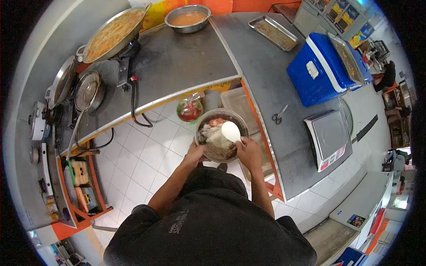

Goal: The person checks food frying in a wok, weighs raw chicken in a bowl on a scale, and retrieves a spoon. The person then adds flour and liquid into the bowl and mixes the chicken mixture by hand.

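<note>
A round metal pot (243, 119) is just in front of my body, above the tiled floor. In it lies a mix (217, 144) of whitish, powdery-looking and brownish stuff, with a reddish patch near the far side. My left hand (194, 155) is closed on the pot's left rim. My right hand (249, 152), at the right rim, is wrapped round the handle of a white rice paddle (230, 131). The paddle's broad head is over the pot's contents. Beyond the pot, to the left, is a green-rimmed container (190, 111) with something red inside.
On the left counter are a wide pan of food (115, 35), a strainer (88, 91) and a metal basin of orange liquid (188, 19). The right counter bears a metal tray (273, 33), blue cooler (310, 73), scissors (279, 114) and scale (327, 133). A black hose (133, 104) hangs over the left edge.
</note>
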`<state>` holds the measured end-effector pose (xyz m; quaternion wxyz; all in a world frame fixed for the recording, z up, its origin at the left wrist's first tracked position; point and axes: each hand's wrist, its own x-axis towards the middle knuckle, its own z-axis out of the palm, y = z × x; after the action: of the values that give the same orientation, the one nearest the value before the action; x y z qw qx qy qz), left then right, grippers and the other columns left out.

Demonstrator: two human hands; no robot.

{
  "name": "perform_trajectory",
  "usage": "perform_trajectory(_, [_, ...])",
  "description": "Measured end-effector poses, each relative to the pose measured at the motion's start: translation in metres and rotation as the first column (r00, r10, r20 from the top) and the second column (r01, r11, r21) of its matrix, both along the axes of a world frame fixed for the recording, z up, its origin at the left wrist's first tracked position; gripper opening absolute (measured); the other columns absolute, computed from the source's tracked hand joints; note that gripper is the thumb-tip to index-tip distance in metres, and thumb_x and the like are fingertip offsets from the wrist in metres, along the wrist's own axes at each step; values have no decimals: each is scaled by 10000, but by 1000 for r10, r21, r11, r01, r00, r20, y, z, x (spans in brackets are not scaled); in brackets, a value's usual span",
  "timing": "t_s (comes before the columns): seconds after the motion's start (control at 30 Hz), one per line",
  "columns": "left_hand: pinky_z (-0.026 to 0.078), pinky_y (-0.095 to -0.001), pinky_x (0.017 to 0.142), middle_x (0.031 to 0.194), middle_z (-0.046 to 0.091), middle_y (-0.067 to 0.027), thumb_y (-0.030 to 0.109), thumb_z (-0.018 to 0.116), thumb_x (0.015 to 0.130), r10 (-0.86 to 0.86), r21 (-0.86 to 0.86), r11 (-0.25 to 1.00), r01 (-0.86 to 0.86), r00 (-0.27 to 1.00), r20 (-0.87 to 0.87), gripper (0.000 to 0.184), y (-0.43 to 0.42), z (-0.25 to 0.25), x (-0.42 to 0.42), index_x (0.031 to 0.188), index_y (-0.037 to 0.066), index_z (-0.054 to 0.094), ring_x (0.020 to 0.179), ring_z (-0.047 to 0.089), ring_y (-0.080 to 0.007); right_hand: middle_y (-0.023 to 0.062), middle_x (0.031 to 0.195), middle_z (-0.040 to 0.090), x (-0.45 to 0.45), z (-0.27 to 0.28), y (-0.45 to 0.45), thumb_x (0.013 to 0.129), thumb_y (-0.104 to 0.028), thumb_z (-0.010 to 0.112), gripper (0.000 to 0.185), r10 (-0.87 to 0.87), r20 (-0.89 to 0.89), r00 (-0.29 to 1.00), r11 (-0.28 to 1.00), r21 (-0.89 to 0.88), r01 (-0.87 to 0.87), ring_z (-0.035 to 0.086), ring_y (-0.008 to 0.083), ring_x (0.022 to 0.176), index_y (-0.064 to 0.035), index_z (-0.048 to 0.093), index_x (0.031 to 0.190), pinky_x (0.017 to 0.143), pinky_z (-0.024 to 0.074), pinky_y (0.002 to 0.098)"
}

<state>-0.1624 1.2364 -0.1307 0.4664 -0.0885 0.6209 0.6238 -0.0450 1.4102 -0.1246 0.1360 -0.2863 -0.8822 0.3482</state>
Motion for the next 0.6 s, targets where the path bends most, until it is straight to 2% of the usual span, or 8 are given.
perform_trajectory(0.07, [605,-400,595,1066,562,-216,-6,406,731,54,126,990,-58,998,28,579,-7,-14,-25,1295,14,277,790,660,-310,223,766,600,-26,10,3,812,-223,557,223,31,-33,999,999,9,-31,578,412,738,-3,580,794,666,460,472])
perform_trajectory(0.17, [604,-402,587,1051,567,-207,4,402,723,106,95,990,-104,994,-11,571,-4,-10,-72,1284,16,292,777,662,-300,219,769,600,-73,18,7,816,-228,561,223,59,-90,994,998,-23,-61,585,402,747,-6,578,800,667,463,461])
perform_trajectory(0.23, [601,-399,573,1038,571,-197,24,414,742,118,100,989,-112,991,-65,551,-1,-3,-109,1281,21,299,776,662,-284,208,806,636,-109,10,10,806,-211,602,251,84,-85,993,996,-6,-85,625,361,764,4,630,931,659,486,404])
perform_trajectory(0.3, [592,-453,699,1118,497,-239,68,433,808,-20,113,993,37,988,-152,484,2,4,-156,1238,-73,263,901,616,-351,204,794,637,-146,11,10,807,-203,601,245,77,-79,994,997,-11,-78,626,359,758,-4,631,947,661,485,404])
perform_trajectory(0.37, [594,-447,704,1144,483,-244,61,433,810,27,178,984,5,984,-175,515,13,2,-201,1265,-80,236,927,609,-360,199,781,638,-190,19,12,808,-194,601,241,75,-76,994,997,-10,-76,627,356,752,-11,632,962,663,484,404])
perform_trajectory(0.47, [598,-427,715,1167,474,-242,19,428,795,80,148,988,-53,979,-185,575,24,0,-261,1327,-9,212,945,610,-336,213,855,626,-240,30,10,796,-169,595,211,3,-74,997,999,-40,-6,610,371,767,-17,619,940,664,477,431])
perform_trajectory(0.53, [598,-426,716,1188,460,-238,16,431,794,65,127,991,-44,984,-166,582,26,-4,-297,1334,16,214,957,605,-339,198,889,625,-271,45,8,799,-149,589,208,-37,-145,989,998,38,43,610,363,778,-33,623,968,672,480,431])
perform_trajectory(0.6, [603,-416,691,1196,467,-205,13,433,788,84,163,985,-57,982,-168,603,31,5,-327,1347,62,214,967,604,-329,186,896,622,-297,31,15,799,-146,589,199,-35,-101,994,994,96,45,607,362,789,-44,629,966,682,481,434])
